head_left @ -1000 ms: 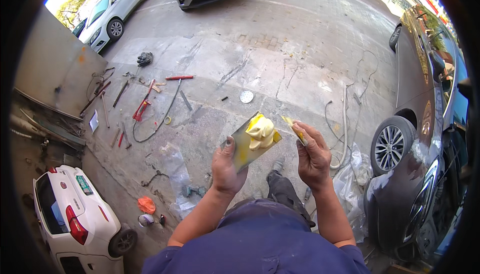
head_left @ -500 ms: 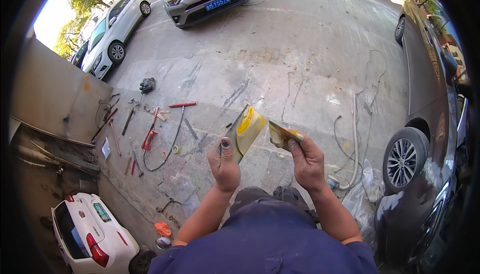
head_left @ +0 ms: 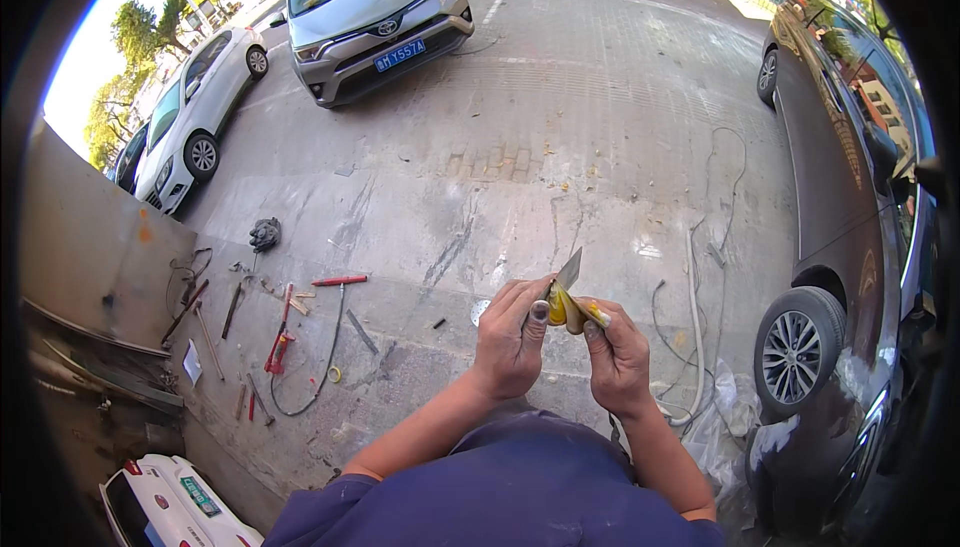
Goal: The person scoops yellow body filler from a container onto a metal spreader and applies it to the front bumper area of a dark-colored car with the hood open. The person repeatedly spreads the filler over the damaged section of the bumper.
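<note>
Above my blue-shirted torso (head_left: 510, 487), both hands are close together. My left hand (head_left: 510, 347) grips a metal putty board (head_left: 568, 267), seen nearly edge-on with its tip up. My right hand (head_left: 618, 367) holds a smaller spreader (head_left: 598, 312) between thumb and fingers, right against the board. Yellow and tan putty (head_left: 562, 304) sits where the two tools meet; their faces are partly hidden by my fingers.
A silver SUV (head_left: 350, 7) and white car (head_left: 185, 117) stand ahead, a dark car (head_left: 830, 227) at right, a white car's rear (head_left: 160, 507) lower left. Red tools (head_left: 340, 280), hammers and hoses (head_left: 694, 307) lie on the concrete. A metal panel (head_left: 110, 237) edges the left.
My hands have come together and the board has tilted from fairly flat to edge-on. The lump of putty is now squeezed between board and spreader. The view has shifted slightly.
</note>
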Motion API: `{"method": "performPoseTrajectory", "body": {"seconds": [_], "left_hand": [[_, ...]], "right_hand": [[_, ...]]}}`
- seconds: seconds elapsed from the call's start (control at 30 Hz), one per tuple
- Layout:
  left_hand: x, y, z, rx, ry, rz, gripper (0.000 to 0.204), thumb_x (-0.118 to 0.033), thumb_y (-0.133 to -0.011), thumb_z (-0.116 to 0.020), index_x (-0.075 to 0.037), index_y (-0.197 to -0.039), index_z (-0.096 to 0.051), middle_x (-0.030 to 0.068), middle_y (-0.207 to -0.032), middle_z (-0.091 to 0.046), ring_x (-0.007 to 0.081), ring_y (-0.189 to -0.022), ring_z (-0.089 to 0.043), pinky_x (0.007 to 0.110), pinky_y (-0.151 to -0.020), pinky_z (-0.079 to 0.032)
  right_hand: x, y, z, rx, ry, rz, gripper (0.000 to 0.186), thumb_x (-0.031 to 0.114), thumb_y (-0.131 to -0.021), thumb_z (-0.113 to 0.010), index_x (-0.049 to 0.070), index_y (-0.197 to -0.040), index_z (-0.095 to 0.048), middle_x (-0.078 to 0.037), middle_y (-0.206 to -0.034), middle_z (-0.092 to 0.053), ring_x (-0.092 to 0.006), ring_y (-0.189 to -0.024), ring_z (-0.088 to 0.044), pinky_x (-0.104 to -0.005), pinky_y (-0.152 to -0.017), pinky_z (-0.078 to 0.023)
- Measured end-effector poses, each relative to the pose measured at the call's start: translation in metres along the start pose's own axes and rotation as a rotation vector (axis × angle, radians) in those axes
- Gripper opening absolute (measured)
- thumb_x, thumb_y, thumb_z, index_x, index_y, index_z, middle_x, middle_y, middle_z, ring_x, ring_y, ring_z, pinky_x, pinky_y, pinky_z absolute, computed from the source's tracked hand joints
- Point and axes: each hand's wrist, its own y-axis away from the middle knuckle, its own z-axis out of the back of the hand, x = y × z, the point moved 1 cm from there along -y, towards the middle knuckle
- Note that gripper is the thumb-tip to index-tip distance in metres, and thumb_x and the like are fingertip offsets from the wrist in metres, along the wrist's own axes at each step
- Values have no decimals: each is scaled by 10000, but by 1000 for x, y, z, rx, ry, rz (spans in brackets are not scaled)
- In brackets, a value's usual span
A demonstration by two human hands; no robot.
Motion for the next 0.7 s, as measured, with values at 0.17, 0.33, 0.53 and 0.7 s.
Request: {"method": "performPoseTrajectory", "body": {"seconds": [0.17, 0.33, 0.53, 0.7], "left_hand": [[42, -75, 15, 49, 76, -35, 376, -203, -1160, -557, 83, -1357, -700, 263, -1244, -761, 434, -1079, -715, 459, -943, -577], [88, -103, 24, -125, 571, 355, 501, -358, -1230, -470, 77, -1318, -704, 80, -1107, -751, 142, -986, -653, 314, -905, -530], [108, -79, 4, -21, 1296, 703, 463, -380, -1185, -579, 44, -1348, -668, 131, -1269, -757, 222, -1149, -734, 379, -1021, -578], [117, -74, -15, -21, 1424, 783, 446, -358, -1175, -595, 36, -1377, -648, 156, -1322, -744, 265, -1191, -740, 419, -1058, -577]], "right_hand": [[-21, -44, -19, 89, 187, 46, 349, -113, -1014, -661, 12, -1320, -772, -182, -1305, -768, -325, -1207, -757, -406, -1018, -619], [-48, -64, -12, -165, -44, -57, 307, -51, -1097, -600, 26, -1354, -748, -135, -1352, -767, -280, -1265, -732, -416, -1107, -567], [-38, -107, -12, -402, -730, 14, 309, 115, -1177, -569, 73, -1462, -680, -125, -1505, -691, -274, -1331, -692, -467, -1144, -569], [-59, -98, -9, -184, 96, 21, 372, 85, -1175, -566, -2, -1530, -636, -136, -1486, -705, -263, -1331, -697, -411, -1116, -572]]}}
